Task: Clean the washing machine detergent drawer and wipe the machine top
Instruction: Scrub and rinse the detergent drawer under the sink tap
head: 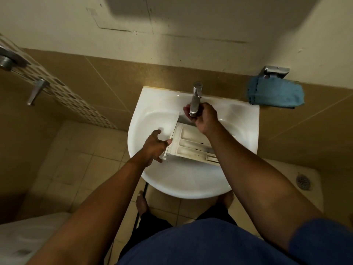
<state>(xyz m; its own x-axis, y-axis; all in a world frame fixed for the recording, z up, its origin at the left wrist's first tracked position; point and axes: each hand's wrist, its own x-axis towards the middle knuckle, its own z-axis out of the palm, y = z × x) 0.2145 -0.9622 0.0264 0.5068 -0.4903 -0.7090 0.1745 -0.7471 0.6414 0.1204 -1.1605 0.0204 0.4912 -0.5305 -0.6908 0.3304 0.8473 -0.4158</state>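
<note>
White moulded plastic: the detergent drawer (193,144) lies in the bowl of the sink (152,178), centre of the frame, compartments facing up, with dark grime along its lower channel.

Head view. The left hand (154,146) grips the drawer's front panel at its left end, fingers curled over the edge and thumb spread free. The right hand (205,120) is wrapped round the spout end of the tap (196,96), just above the drawer's far corner. Whether water is running cannot be told. A blue cloth (275,93) sits at upper right, apart from both hands.

Handling, as judged: the drawer is probably light, hollow and stiff. Its thin dividers are likely brittle, and its surfaces slick once wet with residue. The thick front panel or the side rails offer the surest hold. The partitions do not.
</note>
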